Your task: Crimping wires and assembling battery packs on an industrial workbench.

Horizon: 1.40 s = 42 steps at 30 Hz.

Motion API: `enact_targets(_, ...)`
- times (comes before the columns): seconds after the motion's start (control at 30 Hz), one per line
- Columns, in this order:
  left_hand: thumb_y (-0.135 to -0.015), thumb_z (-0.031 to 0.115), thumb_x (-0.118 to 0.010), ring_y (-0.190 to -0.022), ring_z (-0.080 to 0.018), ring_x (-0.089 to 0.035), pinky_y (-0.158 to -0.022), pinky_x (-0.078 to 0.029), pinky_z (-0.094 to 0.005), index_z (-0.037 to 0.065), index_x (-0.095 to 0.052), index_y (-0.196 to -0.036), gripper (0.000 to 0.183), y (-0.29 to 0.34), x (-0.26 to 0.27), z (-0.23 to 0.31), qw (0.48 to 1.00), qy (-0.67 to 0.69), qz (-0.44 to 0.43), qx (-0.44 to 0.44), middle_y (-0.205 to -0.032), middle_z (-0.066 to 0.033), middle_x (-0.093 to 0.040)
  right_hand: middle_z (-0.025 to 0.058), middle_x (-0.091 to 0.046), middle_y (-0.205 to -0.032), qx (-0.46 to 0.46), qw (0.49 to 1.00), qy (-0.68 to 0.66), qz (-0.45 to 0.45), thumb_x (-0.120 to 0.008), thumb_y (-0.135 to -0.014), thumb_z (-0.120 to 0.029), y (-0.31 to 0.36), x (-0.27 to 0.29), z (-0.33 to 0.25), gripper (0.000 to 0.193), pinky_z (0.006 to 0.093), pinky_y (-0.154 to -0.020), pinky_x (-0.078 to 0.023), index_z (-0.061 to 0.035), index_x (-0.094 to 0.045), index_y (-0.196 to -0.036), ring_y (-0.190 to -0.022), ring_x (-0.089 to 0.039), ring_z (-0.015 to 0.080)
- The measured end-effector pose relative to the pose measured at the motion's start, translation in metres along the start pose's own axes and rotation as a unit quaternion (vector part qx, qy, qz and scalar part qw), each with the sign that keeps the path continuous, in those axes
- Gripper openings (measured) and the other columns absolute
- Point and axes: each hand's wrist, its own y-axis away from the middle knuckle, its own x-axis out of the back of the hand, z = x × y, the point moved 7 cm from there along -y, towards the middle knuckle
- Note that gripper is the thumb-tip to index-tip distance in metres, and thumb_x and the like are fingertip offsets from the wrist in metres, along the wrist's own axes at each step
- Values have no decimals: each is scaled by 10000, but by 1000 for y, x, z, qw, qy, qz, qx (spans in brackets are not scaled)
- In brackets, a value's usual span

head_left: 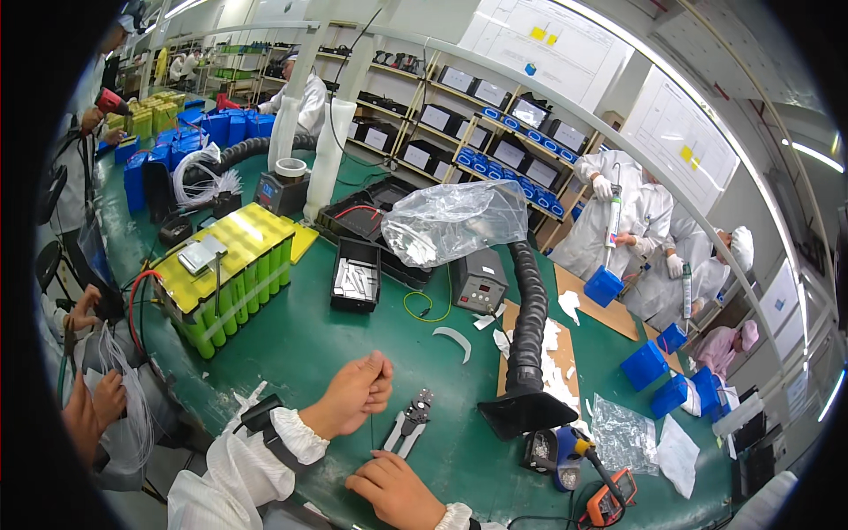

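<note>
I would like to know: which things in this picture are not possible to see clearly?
Left hand: head view; its own curled fingers hide whether anything is inside.
Right hand: head view; its back hides the palm.
Right sleeve: head view; cut off by the lower edge.
Black case: head view; the clear plastic bag covers part.

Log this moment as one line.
left hand: curled, contents unclear; right hand: beside pliers; pliers: lying on table; battery pack: left of pliers

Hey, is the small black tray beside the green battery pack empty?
No, white pieces lie inside the black tray.
</note>
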Motion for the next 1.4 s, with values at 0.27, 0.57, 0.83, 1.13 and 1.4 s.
enact_targets(0.27,-1017,277,-495,-511,-38,-261,-426,-220,-205,94,-490,-903,215,-8,18,2,992,-107,60,35,-649,60,-327,182,-561,-1180,-320,929,43,181,-669,-843,-221,28,21,89,439,452,-872,-446,-14,-542,-1209,-1061,-537,357)
enact_targets(0.57,-976,230,-590,-473,-10,-282,-418,-225,-199,4,-624,-966,228,-8,22,-5,961,-264,83,18,-599,76,-403,192,-516,-1206,-367,915,159,54,-757,-685,-431,52,24,110,764,475,-855,-463,-15,-503,-1274,-1051,-538,365)
enact_targets(0.83,-987,176,-543,-538,-20,-366,-465,-281,-190,5,-603,-1005,182,-10,8,-12,961,-270,59,-26,-661,10,-553,170,-589,-889,-358,920,158,19,-754,-725,-471,61,20,133,634,397,-641,-532,33,-581,-1068,-772,-612,331)
enact_targets(1.13,-971,135,-548,-580,-38,-494,-497,-322,-198,29,-534,-1051,134,3,-1,-12,945,-325,40,-18,-694,-36,-615,87,-606,-899,-484,628,-594,139,-601,-936,-208,94,14,126,319,326,-633,-521,34,-533,-1133,-739,-612,167)
enact_targets(1.4,-962,95,-554,-648,-60,-575,-565,-431,-214,15,-498,-946,98,22,-30,-32,955,-294,-32,-8,-725,-41,-627,126,-653,-1049,-434,674,-591,93,-567,-973,-218,84,-3,95,400,329,-764,-526,17,-479,-1284,-873,-611,168)
